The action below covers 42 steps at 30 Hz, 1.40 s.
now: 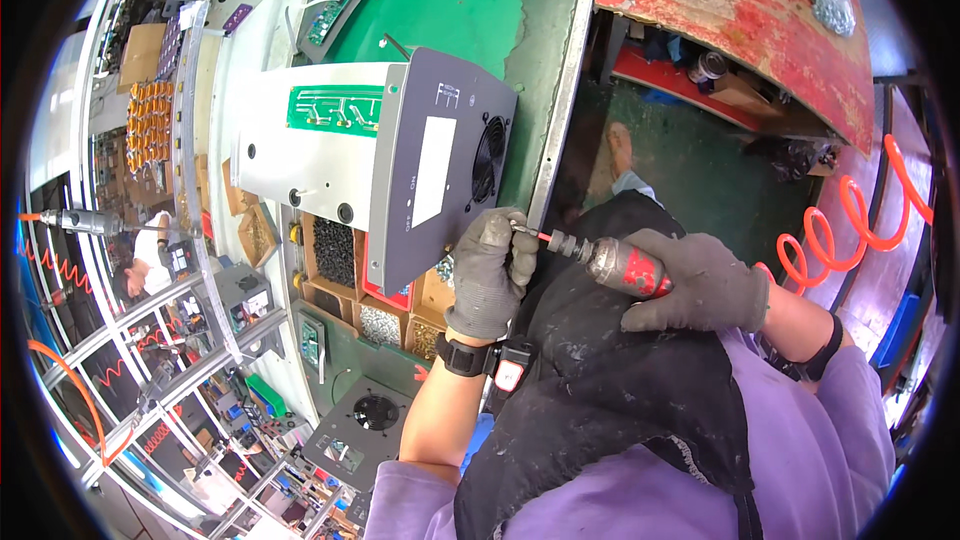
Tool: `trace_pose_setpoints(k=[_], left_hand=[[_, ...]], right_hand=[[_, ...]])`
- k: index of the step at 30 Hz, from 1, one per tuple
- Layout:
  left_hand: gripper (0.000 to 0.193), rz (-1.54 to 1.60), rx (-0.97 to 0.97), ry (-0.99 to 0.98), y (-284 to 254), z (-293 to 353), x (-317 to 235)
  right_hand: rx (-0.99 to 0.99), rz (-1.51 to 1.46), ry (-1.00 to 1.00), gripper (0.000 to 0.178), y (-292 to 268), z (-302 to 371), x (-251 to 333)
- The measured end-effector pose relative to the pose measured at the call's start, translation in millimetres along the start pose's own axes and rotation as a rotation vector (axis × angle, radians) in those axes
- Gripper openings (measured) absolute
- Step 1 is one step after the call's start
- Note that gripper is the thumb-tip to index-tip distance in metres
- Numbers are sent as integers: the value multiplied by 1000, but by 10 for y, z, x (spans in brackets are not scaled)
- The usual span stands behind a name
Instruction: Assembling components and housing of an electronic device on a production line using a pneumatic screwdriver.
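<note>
The power screwdriver (630, 269) was to the right of the big gray box (405, 160), well apart from its fan, with its thin tip aimed toward the box. The right hand (692, 285) wore a gray glove, and its grip was closed around the back end of the power screwdriver. The left hand (486, 275), gloved too, was just beside the lower right edge of the box, its fingers curled up by the thin tip. I cannot tell if its grip was pinching the tip or some tiny thing there.

The box had a round black fan (488, 160) on its dark front and a blank white sticker (430, 170) next to the fan. A green board (335, 110) showed through a gap in its pale side.

The box was on a green worktop (420, 0). Above the box was a small circuit board (328, 18) on a gray plate. Below the box were bins of little parts: black bits (335, 252), silver bits (380, 325) and gold bits (424, 340). Lower down from the box was another gray panel (335, 415). Far right of the box hung a curly red hose (908, 185). Far left of it was another person (152, 265).
</note>
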<state>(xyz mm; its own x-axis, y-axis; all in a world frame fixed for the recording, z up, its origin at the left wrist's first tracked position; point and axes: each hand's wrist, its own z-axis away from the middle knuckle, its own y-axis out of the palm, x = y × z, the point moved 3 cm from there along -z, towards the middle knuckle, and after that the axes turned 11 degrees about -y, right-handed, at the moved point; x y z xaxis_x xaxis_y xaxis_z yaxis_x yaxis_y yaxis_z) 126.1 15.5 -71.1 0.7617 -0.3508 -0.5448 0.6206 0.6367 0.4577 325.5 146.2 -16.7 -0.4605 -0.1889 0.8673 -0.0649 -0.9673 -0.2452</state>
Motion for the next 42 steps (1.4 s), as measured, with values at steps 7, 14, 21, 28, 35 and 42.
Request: trace_pose_setpoints(k=[7,14,21,28,35,42], left_hand=[[30,-59,-35,77,132,-104,7],[37,-80,-16,59,225,-205,-15],[56,-248,125,-12,282,-237,-33],[51,-1269,514,-660,7,650,-1051],[63,-1719,-49,251,563,249,-2499],[101,-2679,569,377,741,-945,-2051]], right_hand=[[-22,0,8,59,-55,48,-100],[-38,-68,-14,57,-116,85,-160],[-27,-233,57,54,-158,87,-190],[-199,-288,36,49,-559,7,-197],[-172,-153,-17,54,-786,-353,-170],[-171,-93,-62,55,-809,-567,-193]])
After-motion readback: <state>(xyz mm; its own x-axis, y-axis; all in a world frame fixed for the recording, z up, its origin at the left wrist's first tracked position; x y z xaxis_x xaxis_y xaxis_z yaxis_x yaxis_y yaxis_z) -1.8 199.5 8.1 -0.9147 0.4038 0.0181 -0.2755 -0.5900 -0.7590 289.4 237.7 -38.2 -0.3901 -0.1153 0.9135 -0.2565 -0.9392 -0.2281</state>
